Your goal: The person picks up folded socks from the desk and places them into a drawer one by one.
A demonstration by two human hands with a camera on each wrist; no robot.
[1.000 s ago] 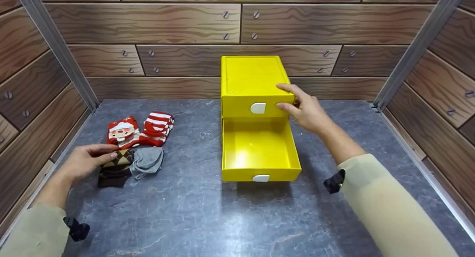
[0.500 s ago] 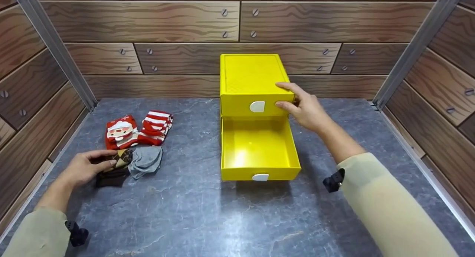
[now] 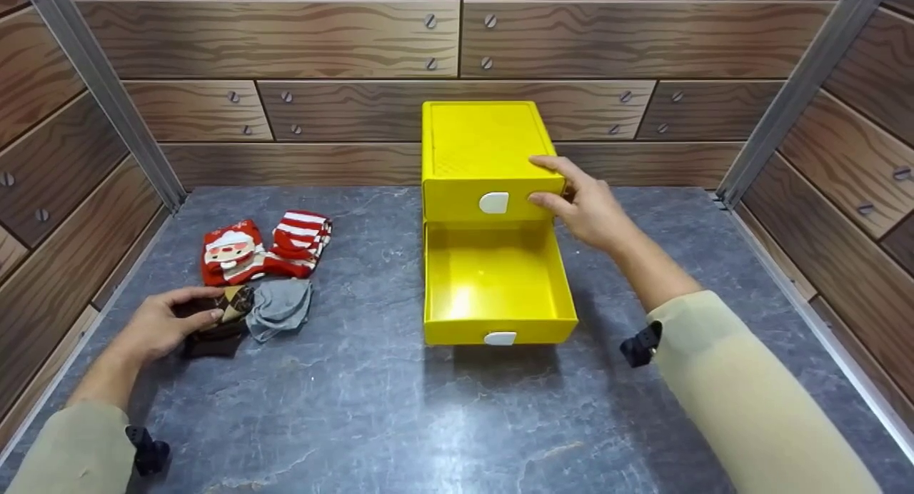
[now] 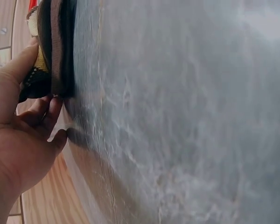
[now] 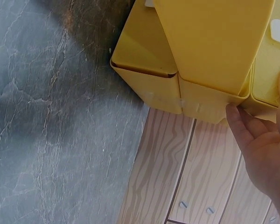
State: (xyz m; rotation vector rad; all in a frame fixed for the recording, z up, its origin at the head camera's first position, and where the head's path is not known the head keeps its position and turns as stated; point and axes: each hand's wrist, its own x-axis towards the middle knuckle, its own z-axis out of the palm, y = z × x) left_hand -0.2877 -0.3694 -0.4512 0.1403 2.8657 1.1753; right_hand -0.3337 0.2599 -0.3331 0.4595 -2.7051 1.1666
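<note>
In the head view my left hand (image 3: 163, 324) is at the left, its thumb and fingers pinching a folded brown argyle sock (image 3: 234, 303). The left wrist view shows the thumb on the sock's patterned side (image 4: 41, 60) and other fingers at its lower edge. Grey socks (image 3: 280, 308) lie right beside it, and red Santa socks (image 3: 243, 255) with striped cuffs lie behind. My right hand (image 3: 591, 207) grips the upper right corner of a yellow drawer unit (image 3: 485, 137), thumb on the front, fingers on top and side. Its middle drawer (image 3: 500, 330) is pulled out, with nothing inside.
The unit stands on a grey marbled table (image 3: 343, 408) near the back wall (image 3: 343, 112), which is printed like wooden planks. The bottom drawer (image 5: 144, 51) is pushed in beneath the open one. Metal posts (image 3: 100, 87) stand at the back corners.
My left hand has come slightly down towards me and closed its fingers on the argyle sock, which is bunched more. The right hand stays on the drawer unit.
</note>
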